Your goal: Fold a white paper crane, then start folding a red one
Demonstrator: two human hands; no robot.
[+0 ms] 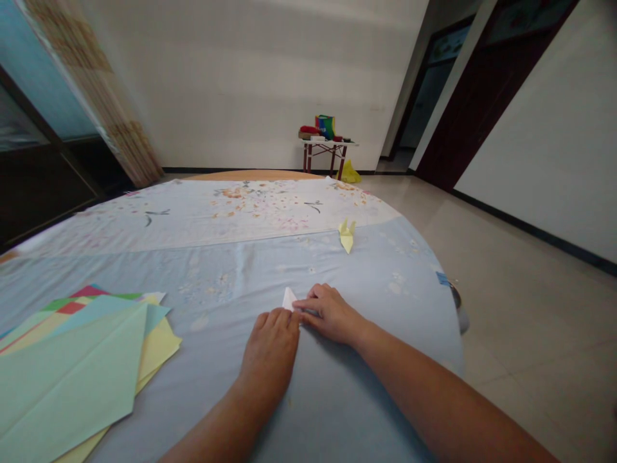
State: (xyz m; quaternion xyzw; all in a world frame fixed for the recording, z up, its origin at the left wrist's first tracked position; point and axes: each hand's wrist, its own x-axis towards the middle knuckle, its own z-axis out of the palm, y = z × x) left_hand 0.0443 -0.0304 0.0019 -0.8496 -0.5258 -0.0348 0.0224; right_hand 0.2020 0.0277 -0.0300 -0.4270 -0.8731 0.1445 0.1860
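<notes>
A small piece of folded white paper point(288, 298) lies on the blue cloth, its pointed tip showing beyond my fingers. My left hand point(276, 334) rests over its near part, fingers held together and pressing down on it. From the right, my right hand point(328, 313) grips the paper's edge between thumb and fingers, close against the left fingertips. Most of the paper is hidden beneath both hands. Farther off to the right stands a yellow folded paper figure point(346, 236) with two upright points.
Colored paper sheets point(87, 379) are piled at the left on the round table's cloth point(207, 360). A floral white cloth point(193, 212) covers the far part. Beyond, a small folding table point(328, 144) with a colorful bag point(325, 126) stands by the wall.
</notes>
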